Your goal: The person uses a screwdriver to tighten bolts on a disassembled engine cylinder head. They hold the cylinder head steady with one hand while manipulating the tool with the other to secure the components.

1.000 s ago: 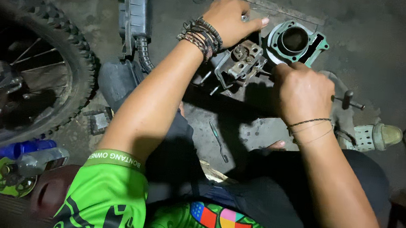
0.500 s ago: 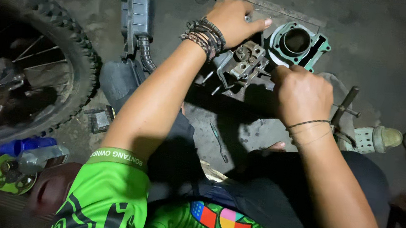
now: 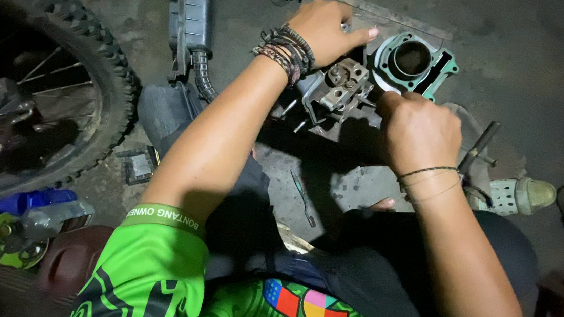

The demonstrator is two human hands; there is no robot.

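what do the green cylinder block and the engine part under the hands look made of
Cylinder block: probably cast metal with a green painted or tinted coat; its bore looks dark and smooth. Engine part: bare grey cast metal, dull and grimy, with steel-looking studs sticking out.

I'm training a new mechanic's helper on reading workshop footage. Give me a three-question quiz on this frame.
1. True or false: the left hand rests beside the green engine cylinder.
2. Which lies on the floor between the person's knees? A) a hammer B) a small screwdriver C) a chain
3. Fill in: the knobby motorcycle tyre lies on the person's ____ side.

Key
1. True; its fingertips reach toward the cylinder's rim.
2. B
3. left. The right hand is closed by the grey metal engine part; what it grips is hidden.
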